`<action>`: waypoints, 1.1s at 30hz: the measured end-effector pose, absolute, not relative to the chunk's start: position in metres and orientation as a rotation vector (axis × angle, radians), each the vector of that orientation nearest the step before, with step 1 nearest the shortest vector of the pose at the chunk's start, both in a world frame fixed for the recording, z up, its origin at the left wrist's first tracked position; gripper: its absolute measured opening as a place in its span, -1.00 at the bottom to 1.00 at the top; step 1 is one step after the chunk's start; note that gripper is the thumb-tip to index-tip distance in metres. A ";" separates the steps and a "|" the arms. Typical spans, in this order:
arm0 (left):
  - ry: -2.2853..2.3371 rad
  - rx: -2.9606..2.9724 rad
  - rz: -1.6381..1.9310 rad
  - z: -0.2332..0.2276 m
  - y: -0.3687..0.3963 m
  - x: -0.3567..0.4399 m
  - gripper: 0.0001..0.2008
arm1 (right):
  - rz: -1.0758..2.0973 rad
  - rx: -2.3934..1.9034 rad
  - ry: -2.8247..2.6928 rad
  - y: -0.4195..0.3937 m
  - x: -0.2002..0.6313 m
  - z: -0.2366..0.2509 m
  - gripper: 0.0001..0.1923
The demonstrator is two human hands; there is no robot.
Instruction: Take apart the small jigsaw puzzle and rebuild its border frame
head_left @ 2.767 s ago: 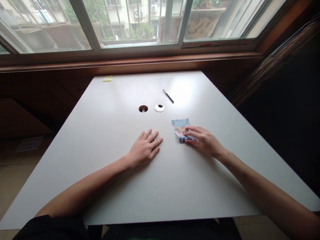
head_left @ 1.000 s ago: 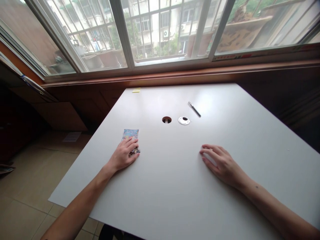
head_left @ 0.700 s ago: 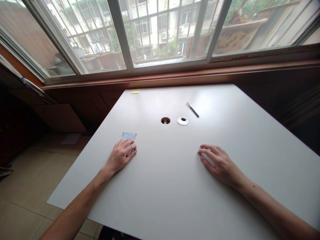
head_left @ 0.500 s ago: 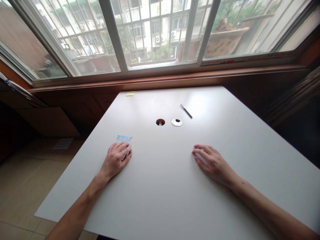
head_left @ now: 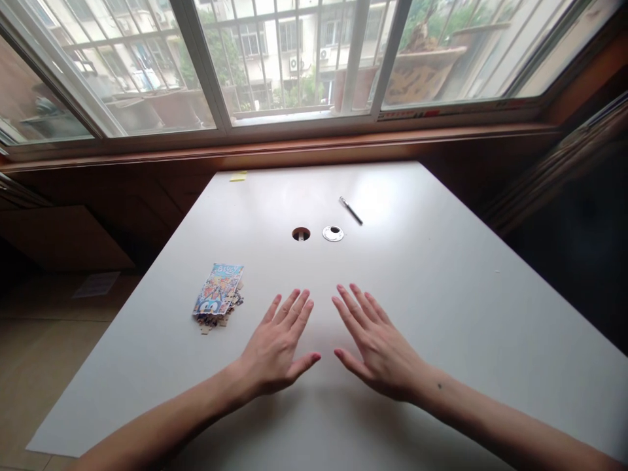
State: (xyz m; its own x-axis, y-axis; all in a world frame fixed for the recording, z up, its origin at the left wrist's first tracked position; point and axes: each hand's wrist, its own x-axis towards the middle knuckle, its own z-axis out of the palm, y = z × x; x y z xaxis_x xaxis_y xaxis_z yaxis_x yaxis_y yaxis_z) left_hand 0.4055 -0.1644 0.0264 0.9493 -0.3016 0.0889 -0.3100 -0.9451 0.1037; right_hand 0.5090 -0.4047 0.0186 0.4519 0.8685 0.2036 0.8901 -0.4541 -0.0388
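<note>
My left hand (head_left: 278, 343) and my right hand (head_left: 373, 343) lie flat, palms down and fingers spread, side by side on the white table (head_left: 441, 294). Neither holds anything. A colourful printed card (head_left: 219, 297) rests on a small pile of jigsaw pieces (head_left: 216, 319) to the left of my left hand, apart from it, near the table's left edge.
A black pen (head_left: 350, 210) lies toward the back. Near it are a round cable hole (head_left: 301, 233) and its loose white cap (head_left: 333, 233). A yellow sticky note (head_left: 238, 176) sits at the far left corner. Windows span the back wall.
My left hand let go of the card and pile and moved right to the table's middle. My right hand moved left to meet it. Both now lie flat with spread fingers.
</note>
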 end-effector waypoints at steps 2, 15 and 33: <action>-0.463 2.977 0.060 0.013 -0.168 0.409 -0.13 | -0.224 -2.545 -1.591 -0.401 0.505 0.005 -0.16; -0.439 2.961 -0.008 0.003 -0.166 0.410 -0.08 | -0.108 -2.579 -1.593 -0.402 0.504 -0.007 -0.11; 0.571 3.031 0.215 0.055 -0.062 0.421 -0.60 | -0.027 -2.301 -1.211 -0.416 0.528 0.014 -0.51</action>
